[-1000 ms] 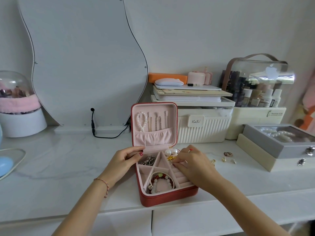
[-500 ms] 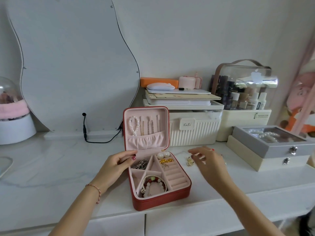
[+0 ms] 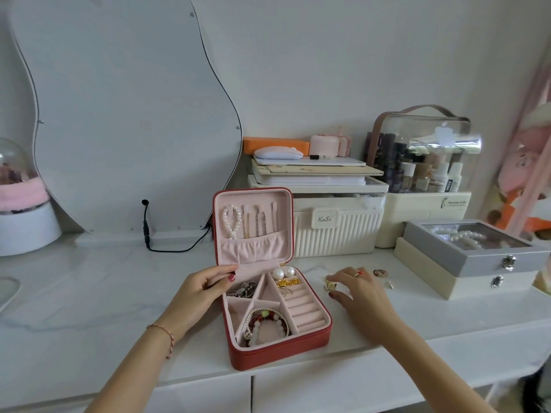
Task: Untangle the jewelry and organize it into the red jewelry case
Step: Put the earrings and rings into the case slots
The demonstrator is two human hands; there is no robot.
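The red jewelry case [image 3: 278, 354] lies open on the white counter, its pink lid standing upright with a pearl strand [image 3: 232, 222] and chains hung inside. Its tray holds two pearl earrings [image 3: 283, 273], gold pieces [image 3: 288, 282], a silver tangle [image 3: 243, 289] and beaded bracelets [image 3: 267, 323]. My left hand [image 3: 198, 293] grips the case's left edge near the hinge. My right hand [image 3: 356, 289] reaches to the counter right of the case, fingertips on a small gold piece [image 3: 330, 284]. A ring [image 3: 380, 273] and another small piece [image 3: 391, 284] lie just beyond.
A ribbed cream box [image 3: 337, 231] with stacked items stands behind the case. A grey box on a cream box [image 3: 474, 257] sits at right, a clear cosmetics organiser [image 3: 423, 162] behind it. A wavy mirror [image 3: 125, 114] with a black cable [image 3: 167, 245] leans at left.
My right hand left the case's tray and moved right, down onto the loose gold piece on the counter. The left hand kept its hold on the case. The camera view shifted right.
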